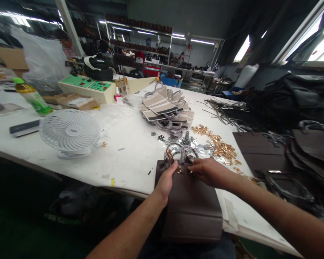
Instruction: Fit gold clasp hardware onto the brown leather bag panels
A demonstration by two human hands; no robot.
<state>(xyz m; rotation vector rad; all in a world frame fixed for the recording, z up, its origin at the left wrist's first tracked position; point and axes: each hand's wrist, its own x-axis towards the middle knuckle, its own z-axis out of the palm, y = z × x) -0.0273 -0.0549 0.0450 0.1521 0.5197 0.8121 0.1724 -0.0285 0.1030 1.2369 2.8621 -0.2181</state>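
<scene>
A dark brown handbag [192, 212] lies over the table's near edge with its top pointing away from me. Its looped handles wear clear plastic wrap, and gold fittings show along the top. My left hand [166, 181] is closed on the bag's upper left side, thumb on the front near the gold clasp [179, 169]; the other fingers are mostly hidden. At the upper right, my right hand [205, 172] is closed in a pinch by the base of a handle. Something shiny gold shows at its fingertips, but what they pinch is hidden.
Gold metal pieces [223, 148] and small dark plates lie scattered beyond the bag. A pile of beige panels with handles [164, 106] is behind them. On the left stand a white fan [70, 131] and a bottle [32, 97]. More brown bags [310, 154] lie at right.
</scene>
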